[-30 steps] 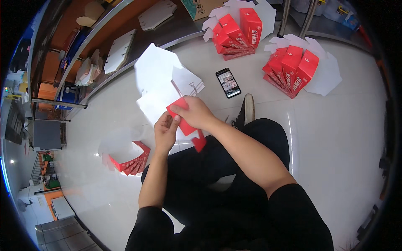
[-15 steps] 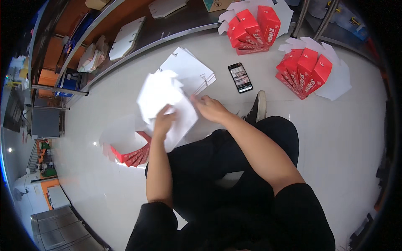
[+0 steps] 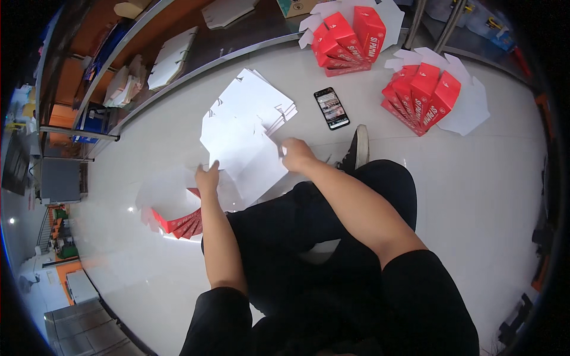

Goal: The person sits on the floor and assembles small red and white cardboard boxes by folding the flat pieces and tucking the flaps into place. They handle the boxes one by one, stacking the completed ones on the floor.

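Note:
A flat white cardboard box blank (image 3: 246, 157) with notched edges lies in front of my folded leg, between my two hands. My left hand (image 3: 208, 178) is closed on its left edge, thumb on top and fingers mostly hidden. At its right edge my right hand (image 3: 297, 155) is closed too, its fingertips partly out of sight. Under the blank's far side rests a stack of similar white blanks (image 3: 252, 95), slightly fanned out. Left of my left forearm, nested red cartons (image 3: 184, 224) with pale flaps stand on the floor.
Two groups of nested red cartons, one by the shelf (image 3: 347, 44) and one farther right (image 3: 421, 98), stand on the tiled floor. A phone (image 3: 331, 108) with a lit screen lies near my shoe (image 3: 357, 148). Metal shelving (image 3: 219, 56) holding more white blanks (image 3: 172, 59) runs along the far left.
My left hand has moved from over the blank to its left edge. The blank lies flatter and sharper in view, and my right hand has closed at its right edge.

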A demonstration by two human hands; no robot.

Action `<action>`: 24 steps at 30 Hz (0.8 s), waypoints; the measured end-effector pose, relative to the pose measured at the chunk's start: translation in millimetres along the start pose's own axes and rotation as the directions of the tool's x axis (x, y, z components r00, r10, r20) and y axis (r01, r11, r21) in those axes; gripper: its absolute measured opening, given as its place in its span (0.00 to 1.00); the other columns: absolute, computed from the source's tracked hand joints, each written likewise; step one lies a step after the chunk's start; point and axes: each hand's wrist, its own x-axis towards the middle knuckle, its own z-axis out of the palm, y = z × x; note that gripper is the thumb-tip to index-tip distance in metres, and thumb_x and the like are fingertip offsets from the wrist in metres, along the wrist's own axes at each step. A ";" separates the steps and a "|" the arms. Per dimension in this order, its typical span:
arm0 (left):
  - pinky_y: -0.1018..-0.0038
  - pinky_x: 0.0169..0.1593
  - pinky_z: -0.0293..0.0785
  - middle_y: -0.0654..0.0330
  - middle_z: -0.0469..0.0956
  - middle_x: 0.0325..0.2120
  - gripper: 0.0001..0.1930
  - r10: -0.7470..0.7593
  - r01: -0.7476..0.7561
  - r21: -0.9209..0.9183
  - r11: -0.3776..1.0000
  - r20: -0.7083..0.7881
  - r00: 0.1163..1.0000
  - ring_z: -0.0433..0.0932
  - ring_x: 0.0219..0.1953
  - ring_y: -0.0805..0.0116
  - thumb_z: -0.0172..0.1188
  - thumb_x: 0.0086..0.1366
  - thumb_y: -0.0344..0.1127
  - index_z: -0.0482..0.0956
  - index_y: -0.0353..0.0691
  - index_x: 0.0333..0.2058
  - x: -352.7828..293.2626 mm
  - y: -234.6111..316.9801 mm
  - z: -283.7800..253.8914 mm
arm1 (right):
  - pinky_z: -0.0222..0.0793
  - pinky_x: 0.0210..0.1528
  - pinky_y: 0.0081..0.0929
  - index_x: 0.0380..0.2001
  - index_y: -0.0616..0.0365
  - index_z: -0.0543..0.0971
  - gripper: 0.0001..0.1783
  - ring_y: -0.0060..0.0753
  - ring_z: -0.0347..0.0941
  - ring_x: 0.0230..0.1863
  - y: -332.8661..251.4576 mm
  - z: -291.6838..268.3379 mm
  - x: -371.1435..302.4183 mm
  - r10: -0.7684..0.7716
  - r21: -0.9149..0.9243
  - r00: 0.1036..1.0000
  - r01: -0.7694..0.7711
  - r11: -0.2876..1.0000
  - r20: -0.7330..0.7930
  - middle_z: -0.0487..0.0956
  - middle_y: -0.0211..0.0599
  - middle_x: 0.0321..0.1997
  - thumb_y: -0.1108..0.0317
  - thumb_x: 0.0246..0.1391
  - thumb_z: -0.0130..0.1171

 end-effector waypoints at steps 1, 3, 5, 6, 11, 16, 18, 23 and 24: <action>0.63 0.57 0.72 0.42 0.77 0.54 0.36 -0.160 0.159 0.065 0.985 0.019 0.987 0.75 0.58 0.51 0.68 0.58 0.50 0.73 0.27 0.57 13.9 -20.5 -6.5 | 0.75 0.52 0.39 0.47 0.59 0.79 0.18 0.49 0.78 0.51 -5.7 2.3 -0.3 -0.023 0.076 0.998 0.028 0.997 -0.060 0.80 0.51 0.50 0.73 0.51 0.59; 0.59 0.49 0.75 0.47 0.72 0.57 0.41 -0.344 0.329 0.102 0.939 0.300 0.890 0.75 0.52 0.46 0.63 0.60 0.61 0.71 0.30 0.59 -23.2 20.2 32.4 | 0.71 0.57 0.38 0.47 0.56 0.79 0.19 0.52 0.75 0.55 15.9 -15.8 -1.7 0.011 0.179 0.975 0.030 0.983 -0.221 0.80 0.50 0.52 0.74 0.50 0.58; 0.55 0.45 0.76 0.48 0.71 0.56 0.41 -0.338 0.397 -0.095 0.913 0.372 0.865 0.73 0.53 0.45 0.63 0.60 0.62 0.70 0.31 0.60 -42.8 39.5 38.3 | 0.71 0.55 0.41 0.47 0.57 0.77 0.19 0.53 0.75 0.54 7.1 -26.3 -10.1 0.052 0.150 0.987 -0.029 0.988 -0.154 0.79 0.52 0.51 0.77 0.50 0.56; 0.67 0.41 0.78 0.50 0.79 0.42 0.35 -0.374 0.402 -0.068 0.913 0.249 0.893 0.79 0.39 0.59 0.65 0.61 0.58 0.73 0.28 0.51 -44.2 49.2 35.3 | 0.71 0.55 0.42 0.47 0.57 0.77 0.19 0.54 0.75 0.54 3.1 -29.5 -12.4 0.051 0.107 0.993 -0.040 0.994 -0.109 0.79 0.52 0.51 0.77 0.50 0.55; 0.68 0.32 0.73 0.53 0.80 0.40 0.31 -0.174 0.443 -0.689 0.574 0.426 0.888 0.78 0.35 0.62 0.47 0.71 0.57 0.73 0.31 0.52 -46.9 52.8 16.5 | 0.70 0.54 0.45 0.45 0.57 0.75 0.18 0.57 0.74 0.54 -1.6 -16.5 -17.0 -0.177 0.087 0.933 0.214 0.973 -0.314 0.78 0.53 0.52 0.83 0.50 0.49; 0.67 0.42 0.77 0.49 0.80 0.45 0.27 -0.012 0.214 -0.634 0.743 0.306 0.952 0.79 0.45 0.59 0.35 0.73 0.46 0.73 0.28 0.53 -44.2 59.7 -5.1 | 0.69 0.55 0.46 0.50 0.56 0.73 0.22 0.59 0.73 0.53 -10.8 -22.7 -15.2 -0.282 0.106 0.835 0.372 0.922 -0.473 0.76 0.50 0.53 0.84 0.52 0.46; 0.65 0.48 0.79 0.49 0.80 0.47 0.21 -0.068 0.347 -0.852 0.393 0.349 0.935 0.78 0.49 0.59 0.40 0.72 0.37 0.73 0.28 0.53 -60.7 73.5 1.6 | 0.70 0.54 0.46 0.50 0.55 0.73 0.22 0.59 0.73 0.53 -11.1 -26.8 -17.3 -0.318 0.092 0.812 0.411 0.907 -0.490 0.76 0.48 0.53 0.84 0.53 0.45; 0.66 0.56 0.76 0.55 0.76 0.53 0.18 0.057 0.446 -0.819 0.360 0.496 0.866 0.77 0.53 0.61 0.47 0.72 0.33 0.70 0.29 0.56 -43.3 60.9 3.4 | 0.71 0.52 0.46 0.49 0.55 0.74 0.22 0.58 0.74 0.51 -17.9 -28.3 -19.9 -0.384 0.076 0.777 0.481 0.874 -0.499 0.76 0.46 0.53 0.85 0.52 0.45; 0.67 0.57 0.76 0.55 0.76 0.54 0.19 0.126 0.416 -0.818 0.398 0.498 0.858 0.77 0.53 0.62 0.48 0.73 0.35 0.70 0.29 0.57 -43.3 61.3 5.6 | 0.71 0.52 0.46 0.49 0.54 0.74 0.22 0.57 0.75 0.51 -16.9 -29.2 -20.0 -0.383 0.080 0.785 0.477 0.875 -0.487 0.77 0.46 0.53 0.85 0.51 0.46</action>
